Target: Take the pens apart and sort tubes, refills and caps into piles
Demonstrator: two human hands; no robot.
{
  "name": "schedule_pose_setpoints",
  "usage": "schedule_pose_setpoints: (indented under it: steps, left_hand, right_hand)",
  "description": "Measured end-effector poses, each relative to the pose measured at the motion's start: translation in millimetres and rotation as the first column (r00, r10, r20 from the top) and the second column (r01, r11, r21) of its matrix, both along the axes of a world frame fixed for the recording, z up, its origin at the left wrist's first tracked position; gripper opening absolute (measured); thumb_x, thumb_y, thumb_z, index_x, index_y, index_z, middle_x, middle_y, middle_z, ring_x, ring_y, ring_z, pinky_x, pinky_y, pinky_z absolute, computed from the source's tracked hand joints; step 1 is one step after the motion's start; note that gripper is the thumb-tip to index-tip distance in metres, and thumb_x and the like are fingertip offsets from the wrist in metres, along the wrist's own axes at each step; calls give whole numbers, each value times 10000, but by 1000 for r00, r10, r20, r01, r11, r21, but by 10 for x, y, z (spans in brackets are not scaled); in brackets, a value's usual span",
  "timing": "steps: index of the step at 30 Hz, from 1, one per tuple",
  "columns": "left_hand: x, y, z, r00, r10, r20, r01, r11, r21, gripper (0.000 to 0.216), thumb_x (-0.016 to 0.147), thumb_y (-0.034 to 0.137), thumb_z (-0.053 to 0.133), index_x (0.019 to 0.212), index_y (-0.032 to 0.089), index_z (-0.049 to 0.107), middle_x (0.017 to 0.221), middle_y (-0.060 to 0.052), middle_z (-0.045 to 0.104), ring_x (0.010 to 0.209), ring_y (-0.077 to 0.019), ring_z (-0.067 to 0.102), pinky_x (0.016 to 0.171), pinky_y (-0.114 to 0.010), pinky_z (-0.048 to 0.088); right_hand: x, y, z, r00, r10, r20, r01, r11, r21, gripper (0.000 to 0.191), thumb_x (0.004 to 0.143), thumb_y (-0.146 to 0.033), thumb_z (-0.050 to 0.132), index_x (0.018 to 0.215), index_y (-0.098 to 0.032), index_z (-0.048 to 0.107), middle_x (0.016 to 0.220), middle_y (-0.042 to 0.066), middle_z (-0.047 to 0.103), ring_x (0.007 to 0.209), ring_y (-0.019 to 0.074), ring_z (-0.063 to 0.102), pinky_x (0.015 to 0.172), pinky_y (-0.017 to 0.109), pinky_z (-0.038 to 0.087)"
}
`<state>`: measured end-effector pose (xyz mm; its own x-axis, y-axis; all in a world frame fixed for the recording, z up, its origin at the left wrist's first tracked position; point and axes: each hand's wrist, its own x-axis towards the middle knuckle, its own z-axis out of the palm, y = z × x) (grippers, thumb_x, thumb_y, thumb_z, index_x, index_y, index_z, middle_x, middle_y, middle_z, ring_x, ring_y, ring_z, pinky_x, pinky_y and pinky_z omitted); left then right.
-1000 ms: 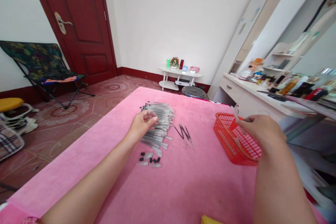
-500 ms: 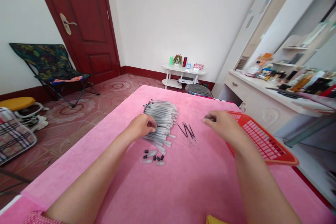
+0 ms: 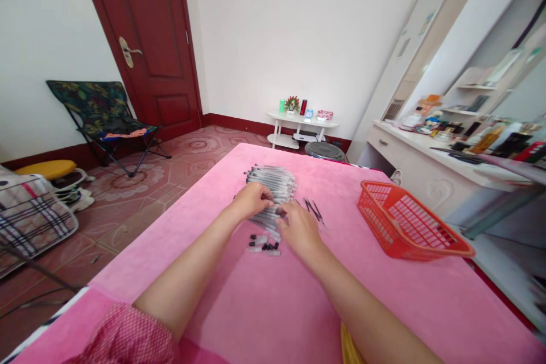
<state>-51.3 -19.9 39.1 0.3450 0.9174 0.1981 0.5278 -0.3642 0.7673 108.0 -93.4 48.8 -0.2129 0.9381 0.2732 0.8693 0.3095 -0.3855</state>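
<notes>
Examining the work in hand: a pile of slim, clear plastic pens with greyish-black barrels and frosted ends (image 3: 273,179) lies directly beneath and just beyond both hands, packed roughly side by side.

The left hand (image 3: 252,199) is bent over the pile's near-left portion, thumb and forefinger brought near each other. The right hand (image 3: 301,227) sits at the pile's near-right edge, fingers curled inward. The hands are close together over the pens; whether their fingertips meet, or whether either is clamped on a pen, cannot be told.

Handling assessment: each pen appears light, stiff and smooth, likely to roll or slide against its neighbours, and the thin plastic may crack if bent. A pinch at mid-barrel, thumb against forefinger, seems the soundest hold; lifting from the pile's outer edge should disturb the rest least.

Just on the near side of the hands lie small frosted plastic caps (image 3: 256,249) and short black plugs (image 3: 265,247), loosely scattered. To the right of the right hand, near it, are several thin black rods with pale tips (image 3: 315,209), apart from the pile. Well to the right of both hands stands a red-orange plastic lattice basket (image 3: 409,249). All rest on a table covered in pink plush cloth (image 3: 273,307). Far beyond the left hand stands a folding chair in dark leaf-patterned fabric (image 3: 100,105).
</notes>
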Motion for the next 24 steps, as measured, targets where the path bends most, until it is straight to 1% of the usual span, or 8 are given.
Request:
schedule_pose_setpoints:
  steps: [3,7,10,12,14,16,19,24]
  left_hand:
    - [99,-3,-36,902,172,395,-99,975,-199,103,629,231,693,670,139,671,590,-14,628,501,-95,511,500,-203,398]
    - [142,-101,-78,529,341,777,15,912,-410,221,766,358,607,826,145,617,685,-8,612,496,-55,512,495,-176,435]
    - [76,-208,-76,92,300,950,252,916,-313,231,814,373,561,772,146,563,609,25,533,478,-32,483,463,-133,411]
    - [28,-281,-60,-52,193,980,360,919,-162,292,820,411,543,700,147,515,525,52,437,423,-25,418,405,-119,355]
    - [18,-338,-53,-4,108,994,445,891,-95,348,802,456,549,653,148,482,484,63,381,383,-26,363,364,-127,306]
    - [65,-366,-75,203,84,976,455,874,-170,376,773,480,573,633,144,480,469,58,394,364,-30,349,343,-136,279]
    - [219,-373,-158,485,164,859,235,922,-309,354,714,452,650,657,124,530,486,31,483,377,-39,410,357,-143,320]
    - [414,-427,-250,437,67,897,262,945,-197,439,679,322,716,1064,155,585,1012,-106,652,870,-168,635,740,-278,511]
  right_hand:
    - [42,1,-96,984,-116,136,123,991,-45,243,723,-272,623,960,-221,639,1004,61,639,905,206,587,705,276,370]
    - [78,-20,-222,980,-85,178,101,991,-83,150,744,-313,609,858,-239,673,911,41,664,890,202,595,688,273,364]
    - [130,-39,-295,993,-103,52,103,995,0,126,767,-297,570,801,-230,671,852,30,669,845,184,595,672,262,357]
    - [185,-28,-345,984,-134,-119,139,990,35,132,771,-274,541,763,-217,659,786,28,664,788,175,589,656,257,355]
    - [246,9,-392,910,-130,-393,146,989,11,136,757,-271,529,708,-195,631,691,28,639,692,165,570,613,250,355]
    - [294,63,-430,769,-104,-630,103,994,-38,184,754,-325,508,670,-181,585,598,21,589,556,148,520,529,242,347]
    - [325,135,-467,646,-76,-760,23,997,-80,319,768,-466,436,681,-178,540,525,-2,516,404,118,414,411,234,297]
    - [292,140,-496,578,-36,-815,-116,985,-126,414,714,-583,484,637,-177,508,490,-22,475,362,88,370,378,220,275]
